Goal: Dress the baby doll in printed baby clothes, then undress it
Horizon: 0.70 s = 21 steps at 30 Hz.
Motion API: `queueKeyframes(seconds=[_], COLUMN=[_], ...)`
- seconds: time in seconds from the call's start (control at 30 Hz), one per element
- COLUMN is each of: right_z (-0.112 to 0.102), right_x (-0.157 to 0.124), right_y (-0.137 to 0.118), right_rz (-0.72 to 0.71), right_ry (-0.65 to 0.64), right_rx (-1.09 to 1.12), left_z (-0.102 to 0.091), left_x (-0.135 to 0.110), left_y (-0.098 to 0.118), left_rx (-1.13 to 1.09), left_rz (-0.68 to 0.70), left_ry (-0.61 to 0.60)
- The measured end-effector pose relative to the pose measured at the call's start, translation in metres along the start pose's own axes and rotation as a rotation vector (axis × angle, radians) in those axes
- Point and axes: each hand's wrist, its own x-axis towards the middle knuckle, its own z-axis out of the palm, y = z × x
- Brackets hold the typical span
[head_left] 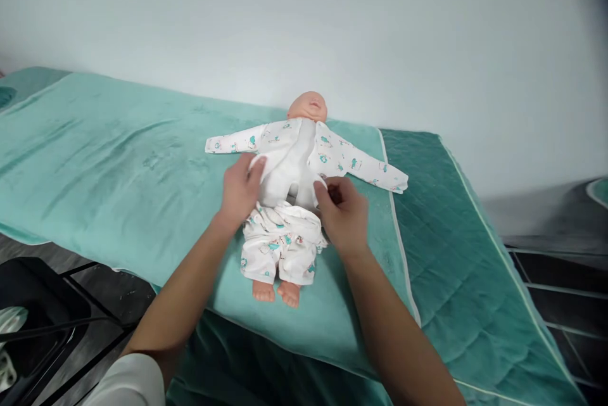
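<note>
A baby doll point(308, 105) lies on its back on the bed, its head toward the wall and its bare feet point(275, 292) toward me. It wears a white printed jacket point(327, 149) with both sleeves stretched out sideways and the front open over a plain white layer. Printed trousers point(280, 238) are bunched around its hips and legs. My left hand point(242, 187) pinches the jacket's front edge on the left. On the right, my right hand point(342, 206) has thumb and fingers closed on the opposite edge of the jacket. The doll's belly is mostly covered by white cloth.
A light green cover point(118, 152) spreads over the bed, with a darker quilted cover point(456, 235) at the right. Behind the bed rises a white wall point(304, 26). A black chair point(42, 304) stands at the lower left, and a metal rack point(565, 292) is at the right.
</note>
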Motion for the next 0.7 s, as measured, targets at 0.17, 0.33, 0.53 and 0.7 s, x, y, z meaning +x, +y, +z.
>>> queueKeyframes(seconds=[0.17, 0.33, 0.53, 0.7], right_z=[-0.038, -0.104, -0.123, -0.108], right_x=[0.009, -0.012, -0.037, -0.038], right_y=[0.033, 0.084, 0.105, 0.090], right_rz=[0.145, 0.391, 0.358, 0.263], right_ry=[0.319, 0.347, 0.104, 0.174], right_rx=[0.237, -0.039, -0.468, -0.589], left_z=[-0.021, -0.059, -0.065, -0.058], left_x=[0.019, 0.022, 0.004, -0.008], left_y=[-0.051, -0.083, -0.076, -0.075], left_rx=[-0.357, 0.173, 0.664, 0.743], left_rz=[-0.288, -0.266, -0.336, -0.208], left_ry=[0.262, 0.170, 0.041, -0.019])
